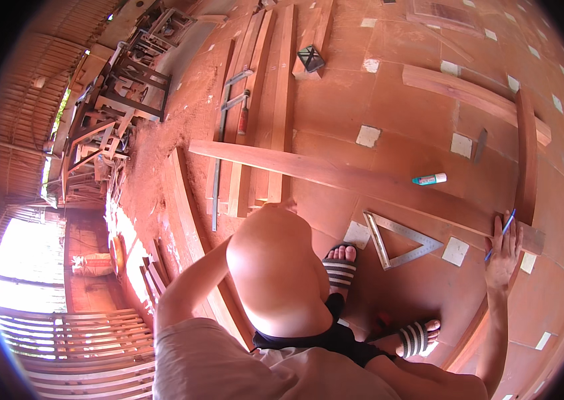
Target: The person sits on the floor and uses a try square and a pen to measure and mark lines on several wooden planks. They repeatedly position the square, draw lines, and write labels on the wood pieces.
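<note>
A long wooden board [355, 179] lies across in front of me, over other timbers at its left and near an upright-lying wooden piece [526, 153] at its right. My right hand [505, 252] rests on the board's right end, a blue pen [509, 221] held between its fingers. Mostly hidden behind my raised knee, my left hand [287, 204] shows only some fingertips close to the board's near side; what it touches cannot be made out. A metal triangle square [412, 252] lies on the floor near my foot. Beyond the board is a teal-and-white marker-like tube [429, 179].
Several long timbers [283, 100] lie at the far left, with a bar clamp [225, 127] on them. A dark box-shaped object [310, 59] sits beyond. Another beam [469, 93] lies at the far right. Wooden frames [129, 93] are piled at the left.
</note>
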Demonstrator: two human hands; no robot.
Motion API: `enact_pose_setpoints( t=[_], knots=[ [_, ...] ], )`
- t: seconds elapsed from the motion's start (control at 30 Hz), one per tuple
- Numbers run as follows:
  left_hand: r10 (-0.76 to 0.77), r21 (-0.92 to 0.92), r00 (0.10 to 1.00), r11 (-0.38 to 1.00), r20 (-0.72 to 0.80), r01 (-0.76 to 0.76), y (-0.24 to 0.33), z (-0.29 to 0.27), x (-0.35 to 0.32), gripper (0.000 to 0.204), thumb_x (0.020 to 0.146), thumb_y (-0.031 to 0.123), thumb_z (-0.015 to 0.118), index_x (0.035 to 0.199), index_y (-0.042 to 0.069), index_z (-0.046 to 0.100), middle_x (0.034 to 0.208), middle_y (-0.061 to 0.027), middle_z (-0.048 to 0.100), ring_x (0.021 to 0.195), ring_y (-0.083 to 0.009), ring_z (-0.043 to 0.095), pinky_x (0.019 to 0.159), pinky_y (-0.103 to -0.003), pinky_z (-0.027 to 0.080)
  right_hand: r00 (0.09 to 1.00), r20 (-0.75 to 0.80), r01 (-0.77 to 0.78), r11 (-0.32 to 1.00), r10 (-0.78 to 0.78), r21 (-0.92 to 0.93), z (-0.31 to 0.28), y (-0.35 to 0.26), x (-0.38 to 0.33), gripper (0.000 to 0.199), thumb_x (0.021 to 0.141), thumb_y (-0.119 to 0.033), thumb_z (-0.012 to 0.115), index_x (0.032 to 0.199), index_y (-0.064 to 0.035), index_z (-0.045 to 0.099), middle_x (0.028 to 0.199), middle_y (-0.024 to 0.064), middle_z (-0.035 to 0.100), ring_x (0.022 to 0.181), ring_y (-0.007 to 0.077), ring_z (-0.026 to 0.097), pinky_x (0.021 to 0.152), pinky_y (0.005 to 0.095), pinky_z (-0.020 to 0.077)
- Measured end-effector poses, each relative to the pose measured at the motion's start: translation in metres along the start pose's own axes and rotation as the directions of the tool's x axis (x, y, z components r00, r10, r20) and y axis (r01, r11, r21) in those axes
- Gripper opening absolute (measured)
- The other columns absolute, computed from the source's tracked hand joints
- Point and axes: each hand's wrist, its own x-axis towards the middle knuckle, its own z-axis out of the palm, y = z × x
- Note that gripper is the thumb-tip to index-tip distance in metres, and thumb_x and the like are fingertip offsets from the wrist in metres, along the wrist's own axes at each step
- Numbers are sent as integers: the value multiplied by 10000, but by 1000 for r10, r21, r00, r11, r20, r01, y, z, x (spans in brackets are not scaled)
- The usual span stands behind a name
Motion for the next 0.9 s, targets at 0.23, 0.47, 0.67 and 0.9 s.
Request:
enact_pose_setpoints(
  t=[0.23, 0.47, 0.67, 0.9],
  knots=[
    [-135, -747, 976, 664, -171, -39, -15, -5, 106, 1242, 849, 885, 675, 1647, 8, 304, 1488, -218, 576, 1274, -353, 641, 988, -498, 554, 999, 27, 31, 999, -30, -32, 5, 1, 7, 628, 969, -120, 709, 1556, -13, 514, 1662, 194, 473, 1529, 365, 470, 1308, 589, 322],
    [16, -849, 984, 502, -180, -164, -4, 17, 141, 1259, 795, 864, 758, 1632, 25, 332, 1584, -183, 487, 1450, -346, 501, 1184, -501, 437, 999, 43, 16, 1000, -15, -22, 7, 9, 7, 581, 994, -132, 673, 1540, -9, 517, 1667, 192, 473, 1544, 387, 447, 1302, 603, 308],
    [241, -954, 960, 227, -141, -197, -9, 33, 154, 1171, 779, 833, 790, 1520, 1, 432, 1509, -164, 530, 1395, -333, 521, 1201, -526, 434, 999, -32, 5, 1000, -5, -18, 13, 6, 9, 511, 1001, -165, 675, 1478, -27, 552, 1626, 180, 531, 1502, 396, 495, 1281, 590, 349],
    [247, -969, 939, 4, -239, -248, 10, 55, 158, 989, 826, 889, 675, 1305, 25, 623, 1137, -186, 724, 1109, -370, 670, 1075, -522, 515, 997, -72, 10, 999, -13, -43, 20, 0, 9, 490, 996, -152, 675, 1457, -40, 551, 1596, 169, 560, 1458, 399, 536, 1250, 587, 373]
  ],
)
